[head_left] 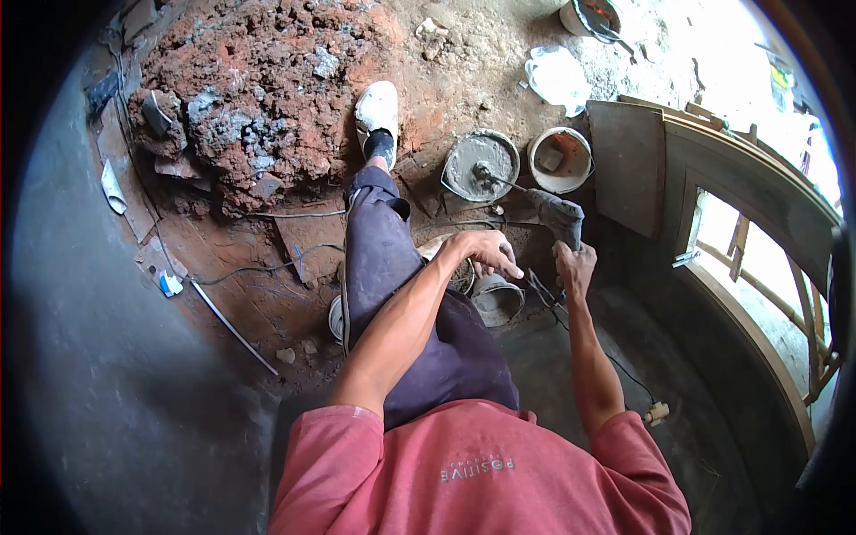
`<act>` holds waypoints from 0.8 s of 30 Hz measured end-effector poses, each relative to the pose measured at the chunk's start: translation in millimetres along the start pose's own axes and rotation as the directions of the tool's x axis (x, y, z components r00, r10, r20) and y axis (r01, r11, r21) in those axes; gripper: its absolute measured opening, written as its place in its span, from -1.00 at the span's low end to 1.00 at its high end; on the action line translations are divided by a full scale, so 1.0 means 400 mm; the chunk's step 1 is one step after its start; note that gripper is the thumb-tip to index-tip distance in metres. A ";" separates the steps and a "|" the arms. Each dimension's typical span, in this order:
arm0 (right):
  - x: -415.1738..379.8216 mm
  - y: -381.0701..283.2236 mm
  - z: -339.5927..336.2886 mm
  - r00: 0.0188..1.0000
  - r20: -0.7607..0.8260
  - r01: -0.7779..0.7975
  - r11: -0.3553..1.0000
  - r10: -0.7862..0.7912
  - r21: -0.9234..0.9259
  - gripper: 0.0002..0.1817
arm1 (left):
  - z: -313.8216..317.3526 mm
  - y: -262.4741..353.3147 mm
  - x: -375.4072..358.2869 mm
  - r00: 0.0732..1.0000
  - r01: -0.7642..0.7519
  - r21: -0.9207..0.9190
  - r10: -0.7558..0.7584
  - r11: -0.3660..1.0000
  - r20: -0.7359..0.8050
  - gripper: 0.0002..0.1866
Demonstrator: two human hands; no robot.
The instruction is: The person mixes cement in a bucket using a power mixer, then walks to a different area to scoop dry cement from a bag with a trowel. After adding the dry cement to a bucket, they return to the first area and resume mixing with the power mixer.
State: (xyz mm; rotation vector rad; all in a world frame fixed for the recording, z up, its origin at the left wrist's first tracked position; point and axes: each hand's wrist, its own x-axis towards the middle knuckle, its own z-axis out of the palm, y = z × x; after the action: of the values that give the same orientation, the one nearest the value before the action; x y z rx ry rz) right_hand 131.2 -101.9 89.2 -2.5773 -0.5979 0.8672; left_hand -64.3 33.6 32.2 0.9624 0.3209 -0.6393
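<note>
My right hand (576, 267) is wrapped round the handle of a grey power drill (560, 212). From the drill a thin rod runs down into a bucket of wet grey mortar (479, 167), and its mixing head sits at the middle of the mix. My left hand (488, 251) hangs loosely in front of my bent knee, fingers partly spread and holding nothing visible. Just below it a mortar-stained bucket (497, 301) lies tilted on the floor.
A pale bucket with something inside (560, 160) stands beside the mortar. Behind are a white plastic bag (557, 78) and another bucket (592, 18). A heap of reddish soil and rubble (259, 98) lies left of my foot. Cables (259, 268) cross the floor; a wooden frame (713, 160) stands right.
</note>
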 end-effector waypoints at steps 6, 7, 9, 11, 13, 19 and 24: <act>-0.027 -0.106 -0.004 0.982 0.086 0.177 0.974 -0.166 -0.141 -0.69 | 0.006 -0.011 0.006 0.997 0.014 -0.007 -0.014 1.000 -0.071 -0.34; 0.002 -0.082 0.035 0.976 0.123 0.193 0.973 -0.178 -0.123 -0.68 | 0.008 -0.005 0.002 0.995 0.017 0.004 -0.016 1.000 -0.103 -0.34; 0.062 -0.028 0.102 0.976 0.191 0.142 0.976 -0.109 -0.167 -0.66 | 0.004 -0.012 0.013 0.985 0.033 0.024 -0.029 0.999 -0.173 -0.22; 0.078 -0.023 0.141 0.979 0.191 0.100 0.981 -0.068 -0.165 -0.65 | 0.007 -0.055 0.049 0.947 -0.060 0.128 0.097 0.990 -0.306 -0.21; 0.078 -0.017 0.151 0.976 0.191 0.137 0.974 -0.102 -0.182 -0.65 | 0.011 -0.061 0.051 0.924 -0.055 0.168 0.115 0.984 -0.366 -0.23; 0.062 -0.029 0.149 0.968 0.108 0.246 0.942 -0.227 -0.229 -0.67 | 0.026 -0.096 0.107 0.809 -0.086 0.099 0.128 0.991 -0.574 -0.19; 0.067 -0.042 0.141 0.966 0.122 0.254 0.929 -0.228 -0.271 -0.65 | 0.020 -0.075 0.089 0.837 -0.034 0.086 0.076 0.996 -0.542 -0.21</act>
State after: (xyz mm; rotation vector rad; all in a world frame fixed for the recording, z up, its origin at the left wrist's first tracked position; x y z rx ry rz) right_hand 110.0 -63.7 41.6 -2.6437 -1.1152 0.8683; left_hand -56.0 2.0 -1.6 1.2144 0.7789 -0.3102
